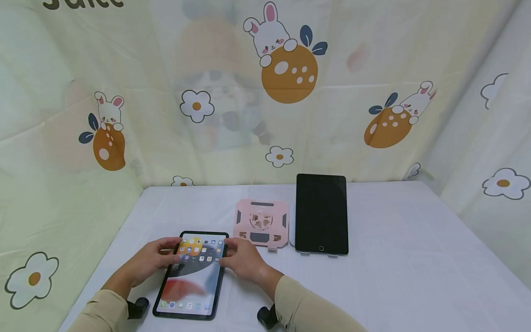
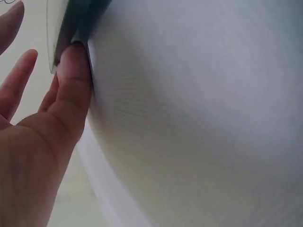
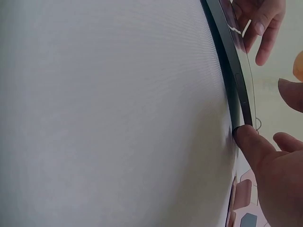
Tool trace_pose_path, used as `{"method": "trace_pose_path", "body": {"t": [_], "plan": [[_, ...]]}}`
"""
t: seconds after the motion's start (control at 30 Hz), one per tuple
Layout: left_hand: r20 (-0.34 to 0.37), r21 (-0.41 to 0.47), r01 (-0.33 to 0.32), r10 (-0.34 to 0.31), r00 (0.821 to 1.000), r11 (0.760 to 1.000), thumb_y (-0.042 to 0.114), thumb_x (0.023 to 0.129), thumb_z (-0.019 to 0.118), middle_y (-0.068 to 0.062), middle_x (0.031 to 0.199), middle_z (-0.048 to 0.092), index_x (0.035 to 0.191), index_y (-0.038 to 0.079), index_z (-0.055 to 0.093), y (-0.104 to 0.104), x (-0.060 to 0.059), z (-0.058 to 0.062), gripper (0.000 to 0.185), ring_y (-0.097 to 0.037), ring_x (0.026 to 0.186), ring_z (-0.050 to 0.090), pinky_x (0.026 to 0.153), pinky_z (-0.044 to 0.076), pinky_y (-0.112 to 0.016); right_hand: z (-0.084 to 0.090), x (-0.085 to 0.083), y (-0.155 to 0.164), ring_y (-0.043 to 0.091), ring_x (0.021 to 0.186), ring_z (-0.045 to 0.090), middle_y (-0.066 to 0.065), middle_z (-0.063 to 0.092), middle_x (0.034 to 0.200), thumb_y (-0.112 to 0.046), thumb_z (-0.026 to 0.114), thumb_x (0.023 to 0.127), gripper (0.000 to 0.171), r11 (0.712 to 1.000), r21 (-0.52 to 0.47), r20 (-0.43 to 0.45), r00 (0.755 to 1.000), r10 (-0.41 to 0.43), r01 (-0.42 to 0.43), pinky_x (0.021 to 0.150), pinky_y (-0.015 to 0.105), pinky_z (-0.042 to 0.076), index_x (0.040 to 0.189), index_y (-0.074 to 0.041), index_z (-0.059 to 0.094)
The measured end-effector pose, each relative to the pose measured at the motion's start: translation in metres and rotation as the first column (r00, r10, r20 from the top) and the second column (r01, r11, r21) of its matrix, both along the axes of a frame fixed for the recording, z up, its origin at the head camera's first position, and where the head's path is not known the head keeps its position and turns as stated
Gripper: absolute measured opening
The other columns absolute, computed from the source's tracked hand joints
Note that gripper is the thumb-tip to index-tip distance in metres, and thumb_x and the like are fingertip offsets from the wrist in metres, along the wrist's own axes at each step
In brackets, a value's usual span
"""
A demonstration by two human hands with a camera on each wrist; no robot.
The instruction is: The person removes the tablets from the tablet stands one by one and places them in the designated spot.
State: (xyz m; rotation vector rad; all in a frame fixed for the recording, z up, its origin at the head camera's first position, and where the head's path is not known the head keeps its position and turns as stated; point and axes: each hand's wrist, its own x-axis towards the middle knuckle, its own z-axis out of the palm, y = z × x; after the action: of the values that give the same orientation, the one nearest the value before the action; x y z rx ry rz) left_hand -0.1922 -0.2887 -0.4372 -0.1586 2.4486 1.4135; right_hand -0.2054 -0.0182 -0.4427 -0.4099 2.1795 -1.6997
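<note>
A tablet with its screen lit, showing app icons, lies face up within a dark border on the front left of the white table. My left hand holds its upper left side, thumb and fingertips along the edge. Across from it, my right hand grips the upper right side. The left wrist view has my left thumb at the tablet's rim, with other fingers stretched out above. In the right wrist view, my right thumb touches the side edge. The tablet's underside is hidden.
Behind the right hand lies a pink plate-like stand with grey pads and a round cut-out. Beside it, a black tablet with a dark screen leans on a support. A patterned curtain encloses the white table.
</note>
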Motion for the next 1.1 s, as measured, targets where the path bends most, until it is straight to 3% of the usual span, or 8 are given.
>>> {"method": "trace_pose_path", "body": {"t": [0.33,0.8,1.1], "plan": [[0.011,-0.032,-0.007,0.007,1.0,0.999,0.021,0.092,0.074,-0.025,0.139,0.049,0.145,0.0,0.048,0.0046,0.0034,0.004,0.063,-0.037,0.118,0.053,0.093,0.052,-0.048,0.0049,0.0035,-0.0001,0.027,0.116,0.064,0.019,0.059,0.135,-0.003,0.075,0.088,0.055,0.999,0.047,-0.013,1.0,-0.004,0.005,0.091,0.035,0.053,0.138,0.007,0.053],[0.009,-0.032,0.018,-0.018,1.0,0.999,0.02,0.092,0.073,-0.026,0.14,0.048,0.143,-0.001,0.048,0.0063,0.0047,0.0061,0.061,-0.039,0.119,0.052,0.095,0.051,-0.049,0.0028,0.0018,0.0016,0.028,0.116,0.063,0.019,0.06,0.132,-0.004,0.075,0.087,0.054,0.999,0.04,0.009,1.0,-0.016,0.016,0.093,0.037,0.052,0.136,0.008,0.054],[-0.008,-0.053,0.014,-0.014,1.0,0.999,0.02,0.091,0.074,-0.027,0.138,0.05,0.142,-0.002,0.049,0.0095,0.0059,0.008,0.061,-0.043,0.123,0.051,0.095,0.05,-0.05,0.0047,-0.002,0.0082,0.027,0.116,0.063,0.017,0.063,0.128,-0.009,0.076,0.088,0.054,0.998,0.053,0.012,0.999,0.042,-0.043,0.094,0.038,0.052,0.135,0.006,0.055]]}}
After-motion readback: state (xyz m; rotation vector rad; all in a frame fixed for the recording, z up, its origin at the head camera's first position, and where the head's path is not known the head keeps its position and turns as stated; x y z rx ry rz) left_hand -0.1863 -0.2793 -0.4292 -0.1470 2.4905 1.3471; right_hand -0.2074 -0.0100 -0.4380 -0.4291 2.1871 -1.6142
